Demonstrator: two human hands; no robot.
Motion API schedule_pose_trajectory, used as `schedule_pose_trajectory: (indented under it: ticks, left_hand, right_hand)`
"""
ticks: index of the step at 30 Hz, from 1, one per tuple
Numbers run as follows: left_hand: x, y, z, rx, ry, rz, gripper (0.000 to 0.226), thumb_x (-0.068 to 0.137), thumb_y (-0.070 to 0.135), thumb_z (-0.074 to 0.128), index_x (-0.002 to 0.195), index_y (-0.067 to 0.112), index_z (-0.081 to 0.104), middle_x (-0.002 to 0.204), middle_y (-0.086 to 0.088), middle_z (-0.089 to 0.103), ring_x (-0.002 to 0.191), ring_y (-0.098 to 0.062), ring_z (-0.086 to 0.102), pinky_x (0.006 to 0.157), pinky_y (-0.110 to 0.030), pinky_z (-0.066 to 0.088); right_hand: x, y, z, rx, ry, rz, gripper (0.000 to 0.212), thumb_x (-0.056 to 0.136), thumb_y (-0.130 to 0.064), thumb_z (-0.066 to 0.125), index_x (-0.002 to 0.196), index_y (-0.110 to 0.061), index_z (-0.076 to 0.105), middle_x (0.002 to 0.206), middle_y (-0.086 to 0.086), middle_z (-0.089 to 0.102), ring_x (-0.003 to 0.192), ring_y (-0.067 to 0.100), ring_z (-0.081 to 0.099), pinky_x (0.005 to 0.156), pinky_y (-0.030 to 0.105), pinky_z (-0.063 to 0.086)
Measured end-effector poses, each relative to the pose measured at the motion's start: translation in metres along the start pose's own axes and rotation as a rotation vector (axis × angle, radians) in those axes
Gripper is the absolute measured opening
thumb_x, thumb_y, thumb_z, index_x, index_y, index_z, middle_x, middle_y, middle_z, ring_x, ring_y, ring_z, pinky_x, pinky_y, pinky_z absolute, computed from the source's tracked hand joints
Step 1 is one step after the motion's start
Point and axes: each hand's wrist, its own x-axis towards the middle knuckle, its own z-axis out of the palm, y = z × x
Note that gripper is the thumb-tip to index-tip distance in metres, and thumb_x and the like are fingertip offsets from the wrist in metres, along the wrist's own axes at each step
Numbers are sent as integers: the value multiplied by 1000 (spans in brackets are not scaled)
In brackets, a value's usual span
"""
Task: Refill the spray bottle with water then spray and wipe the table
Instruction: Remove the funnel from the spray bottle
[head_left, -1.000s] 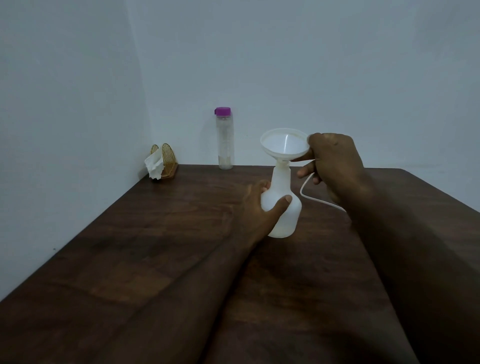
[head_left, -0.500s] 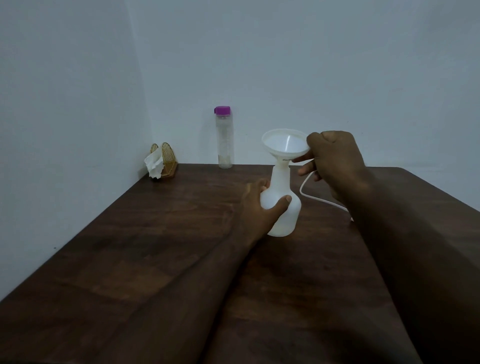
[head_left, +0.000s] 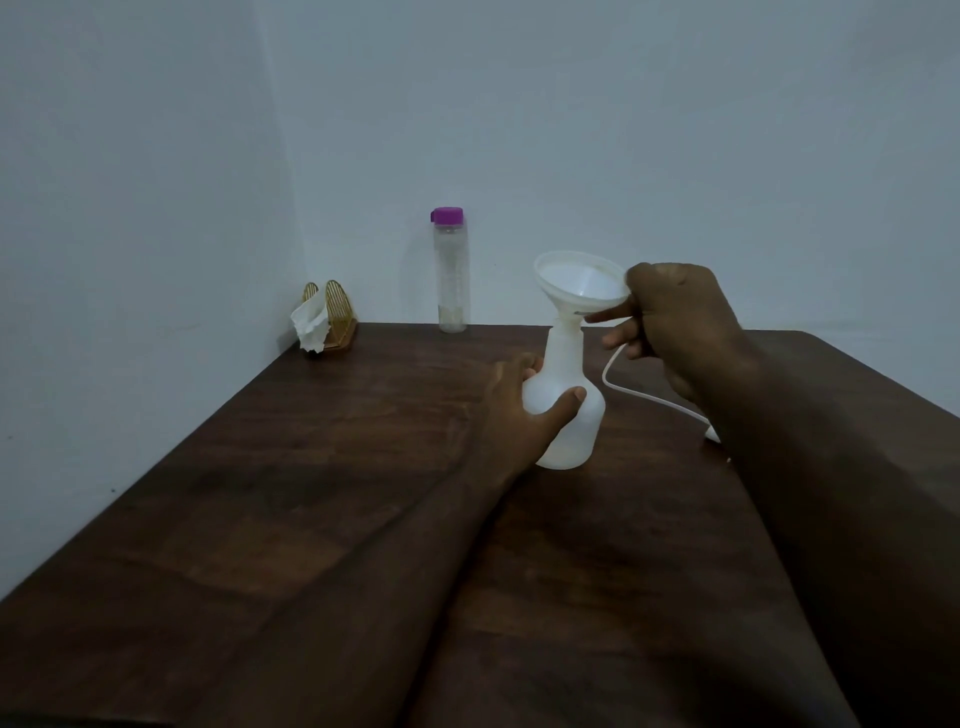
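Your left hand (head_left: 519, 410) is wrapped around the lower body of the white spray bottle (head_left: 569, 431), thumb across its front, holding it upright on the bench (head_left: 311, 493). Your right hand (head_left: 675, 322) has its fingers curled at the rim of the white funnel (head_left: 579, 283), gripping the edge nearest you; the funnel's spout sits in the bottle's open neck, and the bowl tilts slightly. A thin white tube (head_left: 649, 400) curves from under your right hand down to the bench beside your forearm; what it joins to is hidden. Farther back against the wall stands a clear water bottle (head_left: 451, 280) with a purple cap. In the left corner, a gold napkin holder (head_left: 337, 312) holds a crumpled white tissue (head_left: 310, 327).
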Motion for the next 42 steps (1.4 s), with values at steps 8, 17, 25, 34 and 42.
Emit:
schedule_pose_trajectory:
  ticks: [8,17,25,34,42]
  left_hand:
    - [-1,1,-1,-20,-5,9,69,77,62,67,132,26,44,121,6,49,106,-10,50,84,-25,44]
    - [-2,2,-2,-20,-12,2,69,79,60,67,134,26,43,125,5,48,107,-10,49,87,-26,45]
    - [-2,0,-1,10,-27,-11,72,78,63,66,135,28,40,129,5,47,110,-10,49,92,-29,47]
    - [-4,-1,-3,1,-18,8,71,76,66,64,133,28,42,125,7,48,108,-11,50,91,-32,49]
    - [-2,0,-1,-7,-12,-10,71,76,64,66,134,28,44,126,6,48,108,-11,50,89,-29,47]
  right_hand:
    - [-2,3,3,-64,37,-61,26,94,-12,41,91,5,60,80,18,74,47,22,61,41,24,42]
    - [-3,0,4,-69,10,-24,32,94,-12,42,101,14,59,83,23,72,45,19,61,40,23,40]
    - [1,-9,-5,100,59,17,26,94,-18,40,102,-4,61,81,17,75,46,17,61,45,25,42]
    - [0,-3,7,-1,27,22,25,92,-15,43,95,2,62,81,21,73,47,20,62,42,24,41]
    - [3,-5,4,-82,20,-3,23,92,-14,44,91,1,62,77,18,74,46,19,61,42,23,39]
